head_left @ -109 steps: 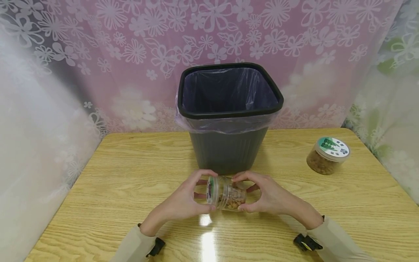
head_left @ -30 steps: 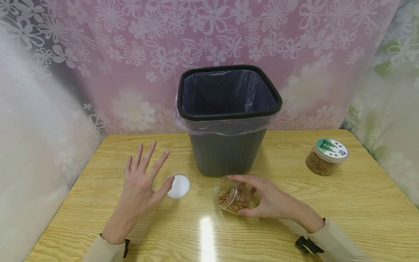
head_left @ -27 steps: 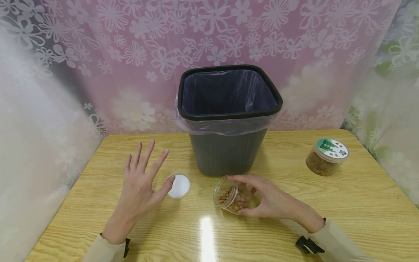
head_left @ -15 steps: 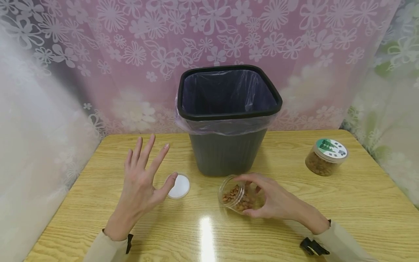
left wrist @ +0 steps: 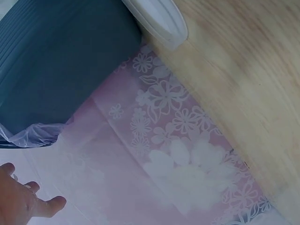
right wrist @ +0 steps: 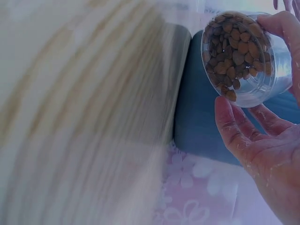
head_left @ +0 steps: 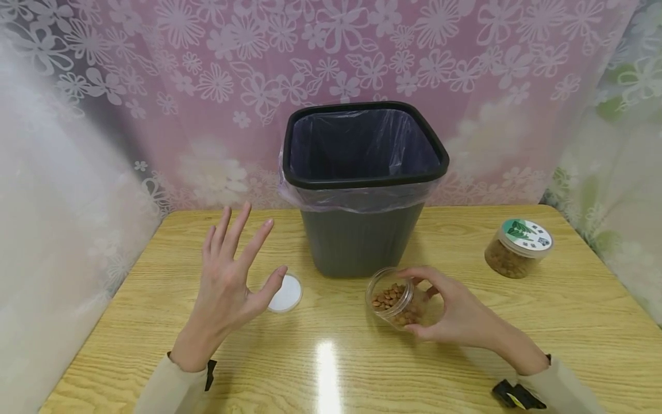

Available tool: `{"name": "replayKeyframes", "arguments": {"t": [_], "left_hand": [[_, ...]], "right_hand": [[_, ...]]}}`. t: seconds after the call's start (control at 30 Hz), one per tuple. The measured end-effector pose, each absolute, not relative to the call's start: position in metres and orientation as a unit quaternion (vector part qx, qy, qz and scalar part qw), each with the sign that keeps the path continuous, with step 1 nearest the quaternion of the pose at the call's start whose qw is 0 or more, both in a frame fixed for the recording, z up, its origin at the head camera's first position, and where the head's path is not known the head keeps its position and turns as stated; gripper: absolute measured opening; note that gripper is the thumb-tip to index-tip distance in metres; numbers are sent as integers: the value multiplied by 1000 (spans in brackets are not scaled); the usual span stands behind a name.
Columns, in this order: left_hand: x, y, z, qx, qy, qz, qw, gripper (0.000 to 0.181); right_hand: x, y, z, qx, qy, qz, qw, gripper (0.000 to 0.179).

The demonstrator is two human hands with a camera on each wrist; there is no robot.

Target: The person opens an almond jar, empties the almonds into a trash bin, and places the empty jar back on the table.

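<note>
My right hand (head_left: 455, 313) grips a clear plastic jar (head_left: 397, 299) by its base, thumb on the near side and fingers on the far side. The jar is tilted with its uncovered mouth facing left and up. Brown nut-like pieces (right wrist: 236, 54) lie inside it, seen through the jar's bottom in the right wrist view. My left hand (head_left: 227, 287) hovers with spread fingers, its thumb overlapping the jar's lid (head_left: 287, 294) in the head view. That lid lies on the table with its white inner side up.
A dark bin (head_left: 362, 241) with a black rim and a purple liner stands at the middle back of the wooden table (head_left: 170, 276). A second jar (head_left: 517, 248), lidded with a green and white label, stands at the right. Flowered pink curtain (head_left: 217, 115) hangs behind.
The lid has come off the jar and now lies on the table at the left. My left hand let go of it. My right hand has shifted the jar rightward, its mouth tipped more upward.
</note>
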State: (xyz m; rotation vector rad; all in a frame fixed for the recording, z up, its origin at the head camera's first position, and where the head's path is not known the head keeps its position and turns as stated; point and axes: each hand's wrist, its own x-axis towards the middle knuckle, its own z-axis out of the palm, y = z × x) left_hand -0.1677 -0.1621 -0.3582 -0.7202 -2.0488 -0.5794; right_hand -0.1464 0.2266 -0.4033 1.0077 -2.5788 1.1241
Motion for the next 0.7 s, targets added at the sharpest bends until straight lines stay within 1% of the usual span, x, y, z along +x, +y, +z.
{"name": "replayKeyframes", "arguments": {"t": [0.13,0.7], "left_hand": [[-169,-161,-354,-295,-816,-235,439,60],[-173,-159,-337,-321,-810,-225,435,59]], "right_hand": [[-146,236,-402,316,-868,374,89,91],[-153,280,-384,302,-862,358,194,98]]}}
